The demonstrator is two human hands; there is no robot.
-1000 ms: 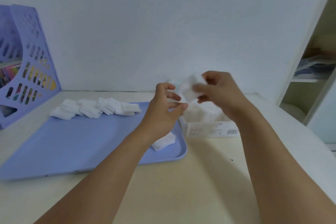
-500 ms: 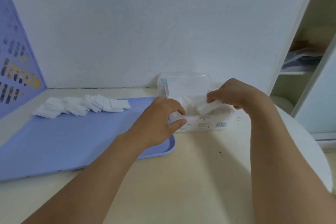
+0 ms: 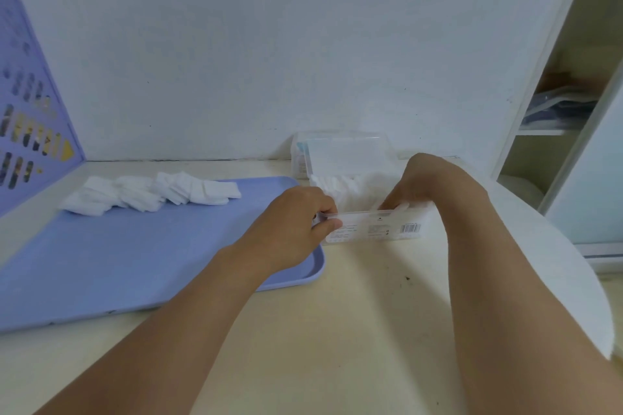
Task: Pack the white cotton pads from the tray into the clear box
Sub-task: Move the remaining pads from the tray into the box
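The clear box [image 3: 377, 229] stands on the table just right of the blue tray [image 3: 135, 259], its lid [image 3: 344, 153] tipped open against the wall. White cotton pads [image 3: 340, 185] stand packed inside it. My left hand [image 3: 296, 226] pinches the box's front left corner. My right hand [image 3: 424, 185] reaches into the box from the right, its fingers curled down onto a pad [image 3: 399, 208] at the front wall. A loose heap of white cotton pads [image 3: 151, 194] lies along the tray's far edge.
A purple perforated file holder [image 3: 30, 125] stands at the far left against the wall. An open shelf unit [image 3: 553, 131] with stored items rises at the right. The table's rounded edge [image 3: 573, 266] curves past my right forearm.
My right hand has come down from mid-air with a pad and pushed it into the box. My left hand has moved from beside the box to grip its front left corner.
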